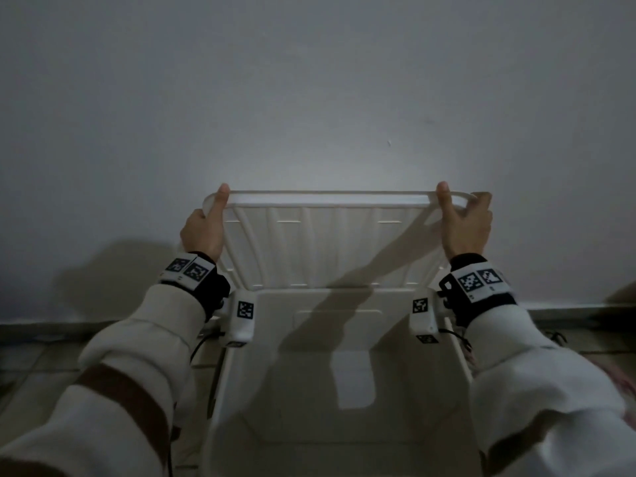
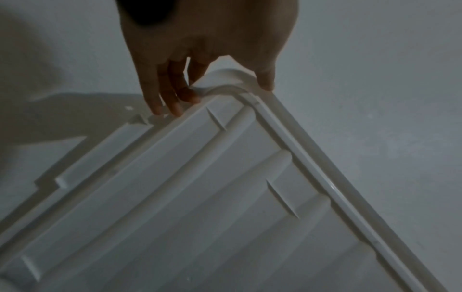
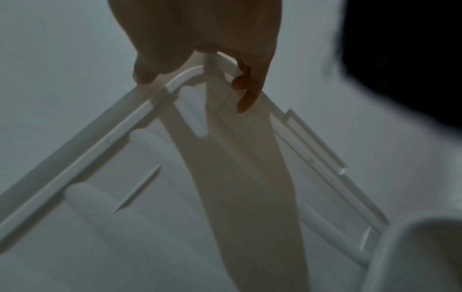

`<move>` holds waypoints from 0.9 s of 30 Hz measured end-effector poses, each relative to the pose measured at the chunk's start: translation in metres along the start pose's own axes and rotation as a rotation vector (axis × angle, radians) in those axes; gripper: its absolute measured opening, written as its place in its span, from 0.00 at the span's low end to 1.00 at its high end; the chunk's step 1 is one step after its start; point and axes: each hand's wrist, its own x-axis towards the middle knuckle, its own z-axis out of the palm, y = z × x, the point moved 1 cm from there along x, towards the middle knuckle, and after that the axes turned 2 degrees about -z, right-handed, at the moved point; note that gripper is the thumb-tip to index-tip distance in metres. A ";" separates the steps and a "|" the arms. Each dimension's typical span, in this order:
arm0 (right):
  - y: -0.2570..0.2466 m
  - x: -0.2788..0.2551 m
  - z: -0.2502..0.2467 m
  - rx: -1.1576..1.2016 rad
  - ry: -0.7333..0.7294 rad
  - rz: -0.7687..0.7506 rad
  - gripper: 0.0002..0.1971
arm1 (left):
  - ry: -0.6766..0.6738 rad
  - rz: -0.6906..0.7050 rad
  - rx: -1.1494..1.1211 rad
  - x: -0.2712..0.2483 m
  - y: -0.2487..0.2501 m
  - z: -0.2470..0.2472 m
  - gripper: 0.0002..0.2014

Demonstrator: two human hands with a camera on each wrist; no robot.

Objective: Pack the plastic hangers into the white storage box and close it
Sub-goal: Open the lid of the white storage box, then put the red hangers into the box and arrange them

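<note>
The white storage box [image 1: 220, 390] stands open on the floor below me, and its inside shows only bare plastic. Its ribbed white lid [image 1: 327, 242] is raised upright at the far edge, its underside toward me. My left hand [image 1: 213, 208] grips the lid's top left corner, thumb on the near side and fingers behind. My right hand [image 1: 461, 215] grips the top right corner the same way. In the wrist views the left hand [image 2: 207, 79] and the right hand [image 3: 200, 59] each pinch a rounded corner of the lid [image 2: 200, 197] [image 3: 150, 197]. No hangers are in view.
A plain grey wall [image 1: 309, 80] rises right behind the lid. Tiled floor [image 1: 41, 366] lies left of the box, with a dark cable [image 1: 211, 380] along its left side. Something pinkish [image 1: 619, 376] shows at the right edge.
</note>
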 end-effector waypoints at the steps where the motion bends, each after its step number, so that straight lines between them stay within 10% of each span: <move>1: 0.003 0.005 0.003 -0.022 -0.011 0.002 0.34 | -0.010 -0.006 0.043 0.004 -0.001 0.004 0.43; 15: 0.101 0.010 0.056 -0.186 -0.279 0.256 0.39 | -0.246 -0.219 0.331 0.031 -0.085 0.059 0.40; 27: 0.128 -0.015 0.021 -0.188 -0.364 0.282 0.38 | 0.125 -0.029 0.250 -0.022 -0.068 0.083 0.27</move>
